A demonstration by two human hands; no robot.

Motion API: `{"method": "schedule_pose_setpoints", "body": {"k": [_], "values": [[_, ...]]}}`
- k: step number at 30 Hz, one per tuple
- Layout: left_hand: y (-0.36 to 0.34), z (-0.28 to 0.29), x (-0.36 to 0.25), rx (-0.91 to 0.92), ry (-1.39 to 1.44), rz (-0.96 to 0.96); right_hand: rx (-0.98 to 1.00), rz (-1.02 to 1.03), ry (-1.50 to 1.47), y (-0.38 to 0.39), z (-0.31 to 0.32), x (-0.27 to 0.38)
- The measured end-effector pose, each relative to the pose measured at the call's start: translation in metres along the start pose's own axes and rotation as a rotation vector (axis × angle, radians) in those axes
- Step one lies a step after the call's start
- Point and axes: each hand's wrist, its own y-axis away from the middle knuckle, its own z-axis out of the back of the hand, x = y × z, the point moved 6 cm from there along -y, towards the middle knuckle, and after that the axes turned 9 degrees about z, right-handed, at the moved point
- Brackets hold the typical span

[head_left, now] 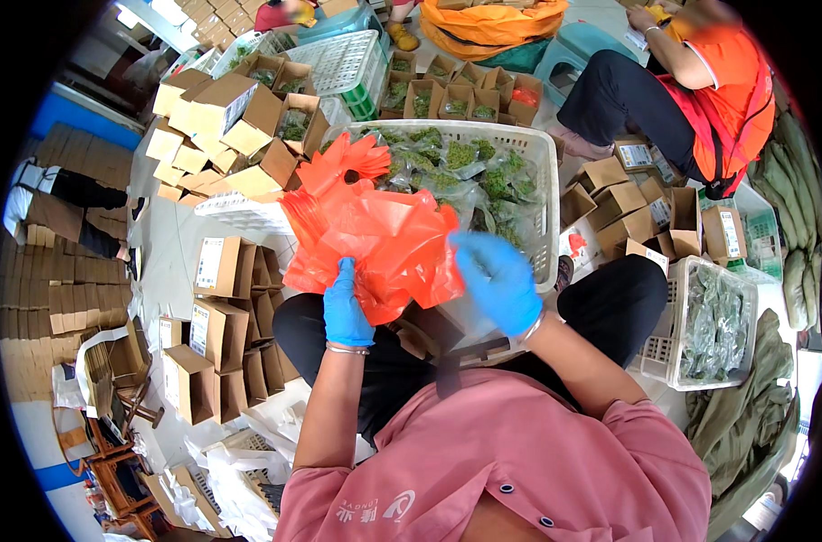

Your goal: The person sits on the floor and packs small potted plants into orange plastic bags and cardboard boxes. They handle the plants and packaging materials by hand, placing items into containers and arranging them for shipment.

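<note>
My left hand (347, 305), in a blue glove, grips a bundle of thin red plastic bags (388, 239) from below, its thumb on the front. The bundle is crumpled, with jagged edges fanned out at its upper left. My right hand (498, 282), also gloved in blue, is curled at the right edge of the bundle; motion blurs its fingers, so I cannot make out whether it holds the plastic. Just beyond the bundle, a white crate (553, 194) holds clear bags of green plants (510, 176).
Open cardboard boxes (216, 330) stand at my left, with more boxes (623, 203) at the right. A smaller crate (671, 357) of bagged greens sits by my right knee. Across from me are small plant-filled boxes (422, 98). A seated co-worker (732, 99) is at the far right.
</note>
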Motion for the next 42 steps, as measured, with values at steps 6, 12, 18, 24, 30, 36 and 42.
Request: {"method": "schedule_pose_setpoints", "body": {"k": [6,12,18,24,30,36,42], "values": [[0.025,-0.029,-0.017,0.030,-0.174,-0.229,0.024,-0.155,-0.128,-0.060,0.026,-0.003],[0.008,-0.010,-0.019,-0.003,-0.095,-0.153,0.493,-0.554,-0.724,-0.007,-0.027,-0.021],[-0.010,-0.005,0.012,0.139,0.065,0.103,0.317,-0.493,-0.838,0.008,-0.022,-0.025],[-0.002,0.006,0.025,0.278,-0.076,0.223,0.190,-0.658,-0.576,0.023,-0.027,-0.088],[-0.039,0.021,0.004,0.063,-0.461,-0.085,0.264,-0.439,-0.380,0.016,0.003,-0.072],[0.025,-0.039,0.009,0.190,-0.789,-0.088,0.168,-0.354,-0.162,0.008,0.018,-0.044],[0.026,-0.040,0.045,0.306,-0.513,0.140,0.564,-0.193,0.007,0.027,-0.015,-0.013]]}}
